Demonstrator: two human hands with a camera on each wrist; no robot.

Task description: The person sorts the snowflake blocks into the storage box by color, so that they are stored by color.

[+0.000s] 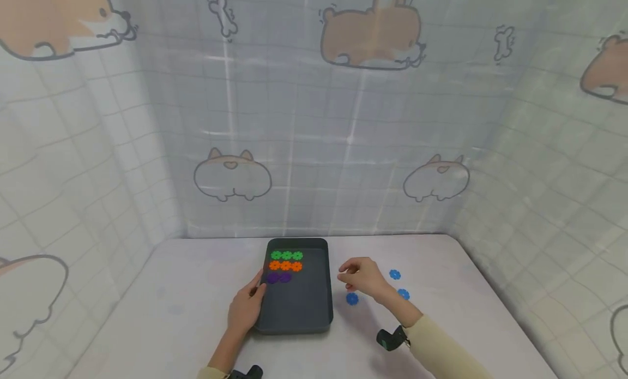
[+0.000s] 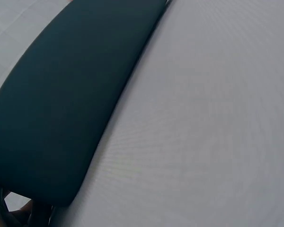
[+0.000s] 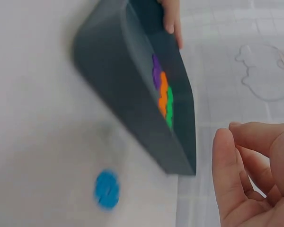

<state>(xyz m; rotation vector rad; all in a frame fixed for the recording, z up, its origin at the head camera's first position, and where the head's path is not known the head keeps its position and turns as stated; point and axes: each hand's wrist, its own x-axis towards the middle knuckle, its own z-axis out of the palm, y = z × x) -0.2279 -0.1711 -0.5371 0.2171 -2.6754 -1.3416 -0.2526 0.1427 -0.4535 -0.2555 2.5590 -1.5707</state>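
Note:
A dark grey rectangular tray (image 1: 304, 313) stands on the table, holding rows of small flower-shaped pieces: green (image 1: 287, 256), orange (image 1: 285, 265) and purple (image 1: 279, 278). Its left side is gripped by my left hand (image 1: 245, 309), thumb over the rim. My right hand (image 1: 365, 276) hovers just right of the tray, fingers loosely bent. In the right wrist view its thumb and index tips come close together, and nothing shows between them. Below that hand lies a blue flower piece (image 1: 352, 299); two more, an upper blue piece (image 1: 394, 274) and a lower one (image 1: 403, 294), lie farther right.
The white table (image 1: 186, 297) is enclosed by hanging sheets (image 1: 314, 112) with cartoon animal prints at the back and both sides. A dark wrist camera (image 1: 391, 340) sits on the right wrist, and another (image 1: 249, 372) on the left wrist.

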